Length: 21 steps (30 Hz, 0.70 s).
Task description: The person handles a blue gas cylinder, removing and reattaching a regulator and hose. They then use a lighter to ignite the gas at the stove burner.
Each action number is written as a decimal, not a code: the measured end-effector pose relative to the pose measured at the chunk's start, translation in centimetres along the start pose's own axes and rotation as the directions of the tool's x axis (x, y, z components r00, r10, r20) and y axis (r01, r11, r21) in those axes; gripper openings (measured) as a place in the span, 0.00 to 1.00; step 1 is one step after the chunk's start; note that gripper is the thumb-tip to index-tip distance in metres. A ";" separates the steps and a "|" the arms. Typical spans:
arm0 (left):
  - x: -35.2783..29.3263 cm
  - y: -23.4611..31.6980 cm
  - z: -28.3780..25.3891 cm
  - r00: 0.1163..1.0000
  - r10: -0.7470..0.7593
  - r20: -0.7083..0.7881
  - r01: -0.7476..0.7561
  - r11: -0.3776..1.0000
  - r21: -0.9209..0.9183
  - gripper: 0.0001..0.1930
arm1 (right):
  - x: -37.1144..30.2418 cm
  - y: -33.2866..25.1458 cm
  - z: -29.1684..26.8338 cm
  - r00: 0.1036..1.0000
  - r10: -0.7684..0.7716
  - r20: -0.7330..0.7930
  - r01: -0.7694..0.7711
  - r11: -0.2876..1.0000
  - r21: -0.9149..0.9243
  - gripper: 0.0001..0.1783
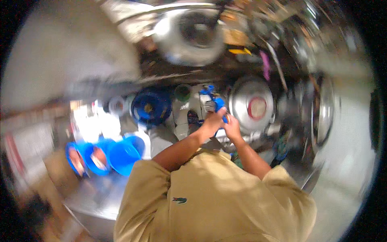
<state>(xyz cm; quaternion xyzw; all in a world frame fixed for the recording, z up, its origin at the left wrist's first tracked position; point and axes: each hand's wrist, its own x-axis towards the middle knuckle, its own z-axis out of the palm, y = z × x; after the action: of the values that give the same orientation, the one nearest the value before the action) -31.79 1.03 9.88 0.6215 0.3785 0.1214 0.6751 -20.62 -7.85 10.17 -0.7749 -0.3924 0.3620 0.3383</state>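
Observation:
In front of my waist, both hands are close together at a bright blue, crumpled item (219,104) that looks like cloth or plastic; blur hides its exact kind. My left hand (212,122) is closed on its near part. Right beside it, my right hand (231,127) has its fingers curled at the same item, and a small orange spot shows between the hands. Further ahead, a smaller blue piece (207,90) seems to hang from or lie past the item. To the right of the hands stands a large round metal lid or pot (244,117) with a reddish-rimmed pale disc on top.
Three blue buckets (125,156) stand at the left on a metal surface (96,197); two hold pinkish contents. A dark blue tub (139,113) and a small green container (183,92) sit low ahead. A big metal pan (169,50) rests on the far counter. My shoe (192,117) shows below.

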 end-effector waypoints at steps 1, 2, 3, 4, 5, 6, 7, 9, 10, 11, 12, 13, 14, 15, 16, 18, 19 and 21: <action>-1.0 -2.4 0.1 0.998 0.058 -0.006 -0.058 0.998 -0.033 0.13 | -1.3 1.1 0.9 0.999 0.031 -0.041 -0.038 0.984 -0.174 0.18; -2.3 -1.0 -0.7 0.995 0.081 0.051 -0.069 0.975 -0.209 0.13 | -2.5 2.3 1.5 0.986 -0.116 -0.116 0.103 0.988 -0.112 0.17; -3.7 0.5 -1.9 0.990 0.104 0.093 -0.063 0.928 -0.367 0.14 | -3.4 3.2 3.7 0.979 0.009 -0.202 0.000 0.999 0.044 0.19; -4.4 -0.6 -3.7 0.981 -0.069 0.182 0.159 0.820 -0.549 0.11 | -3.7 -0.1 4.1 0.960 -0.086 -0.268 0.090 0.996 0.001 0.19; -4.7 -1.6 -5.7 0.949 -0.080 0.305 0.110 0.990 -0.083 0.13 | -4.9 -0.2 4.5 0.939 -0.079 -0.334 0.061 0.996 -0.065 0.18; -5.2 -4.5 -8.5 0.937 0.012 0.350 -0.053 0.993 0.107 0.16 | -5.3 1.0 6.4 0.899 -0.103 -0.426 0.112 0.994 -0.003 0.20; -5.9 -7.3 -11.1 0.912 0.105 0.396 -0.228 0.933 0.278 0.19 | -5.6 1.3 8.1 0.802 -0.256 -0.540 0.205 0.967 -0.154 0.20; -7.7 -9.1 -14.0 0.906 0.181 0.384 -0.262 0.950 0.172 0.26 | -7.5 -1.6 8.1 0.816 -0.119 -0.565 0.119 0.992 -0.036 0.19; -9.9 -6.8 -14.4 0.906 0.063 0.418 -0.147 0.974 0.171 0.28 | -9.4 -2.2 8.4 0.811 -0.098 -0.576 0.098 0.995 -0.032 0.18; -10.8 -5.1 -15.0 0.896 -0.039 0.442 -0.043 0.984 0.174 0.30 | -10.3 -2.6 8.7 0.790 -0.090 -0.606 0.083 0.996 -0.039 0.17; -11.3 -5.5 -16.6 0.878 -0.017 0.477 -0.094 0.974 0.208 0.29 | -11.0 -3.2 9.3 0.774 -0.086 -0.627 0.073 0.996 -0.046 0.17; -11.7 -6.4 -18.0 0.859 0.003 0.511 -0.144 0.961 0.235 0.27 | -11.7 -3.8 9.8 0.760 -0.084 -0.644 0.062 0.996 -0.056 0.17; -11.7 -7.5 -19.1 0.836 0.026 0.548 -0.195 0.948 0.253 0.26 | -12.2 -4.0 10.3 0.714 -0.122 -0.690 0.102 0.992 -0.070 0.17; -11.8 -7.5 -20.1 0.841 -0.178 0.512 0.018 0.953 0.302 0.30 | -12.5 -4.7 10.7 0.665 -0.162 -0.729 0.148 0.985 -0.084 0.18; -11.7 -7.7 -20.4 0.820 -0.113 0.561 -0.125 0.921 0.369 0.30 | -12.9 -5.3 10.8 0.613 -0.200 -0.764 0.190 0.976 -0.103 0.18; -11.7 -6.6 -19.4 0.743 0.005 0.669 -0.407 0.797 0.446 0.32 | -14.0 -7.4 9.6 0.624 -0.166 -0.763 0.228 0.973 -0.025 0.17; -11.8 -5.6 -18.0 0.740 -0.098 0.665 -0.287 0.849 0.444 0.33 | -14.6 -8.4 8.9 0.632 -0.151 -0.760 0.250 0.968 0.015 0.17; -11.7 -4.4 -15.3 0.696 -0.222 0.683 -0.147 0.887 0.438 0.35 | -15.4 -9.6 7.9 0.573 -0.125 -0.810 0.264 0.964 0.038 0.15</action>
<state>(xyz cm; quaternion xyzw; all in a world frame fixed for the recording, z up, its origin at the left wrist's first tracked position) -51.27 4.22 10.90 0.7523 0.1160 -0.2379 0.6033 -37.26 -14.59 18.49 -0.7778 -0.2522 -0.0346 0.5747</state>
